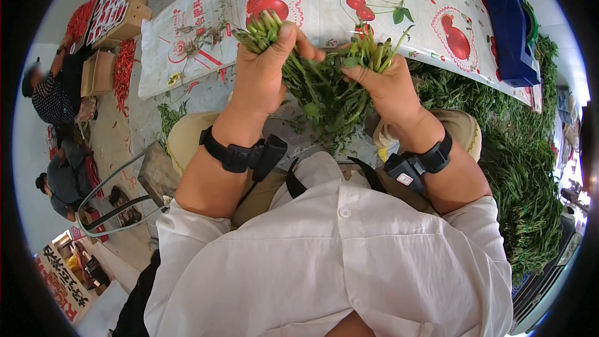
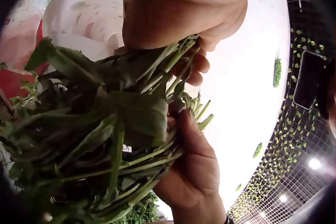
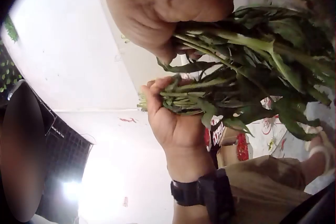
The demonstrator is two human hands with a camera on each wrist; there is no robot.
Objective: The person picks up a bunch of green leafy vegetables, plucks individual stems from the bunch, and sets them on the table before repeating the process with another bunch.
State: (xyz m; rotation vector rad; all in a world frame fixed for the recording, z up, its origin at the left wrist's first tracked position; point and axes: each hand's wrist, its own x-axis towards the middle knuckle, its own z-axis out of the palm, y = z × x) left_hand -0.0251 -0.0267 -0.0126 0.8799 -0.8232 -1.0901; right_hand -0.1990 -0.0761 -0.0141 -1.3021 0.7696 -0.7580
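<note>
Head view: both hands (image 1: pixel 265 65) (image 1: pixel 391 90) grip leafy stems (image 1: pixel 321 97); white sack (image 1: pixel 156 56) bears red Chinese characters (image 1: pixel 198 11).

The left arm (image 1: pixel 215 181) and right arm (image 1: pixel 465 178) are extending forward from the white shirt (image 1: pixel 399 268), slanting toward each other. Beyond the shirt, the left hand (image 1: pixel 265 65) is holding a curled grip, the left thumb (image 1: pixel 285 39) pointing away from the shirt. The right hand (image 1: pixel 393 90), also beyond the shirt, is gripping, the right thumb (image 1: pixel 364 77) pointing across toward the left hand.

A white short-sleeved shirt (image 1: pixel 299 268) is worn with khaki trousers (image 3: pixel 262 184) and black wrist straps (image 1: pixel 234 157), one bearing a label (image 1: pixel 404 178).
</note>
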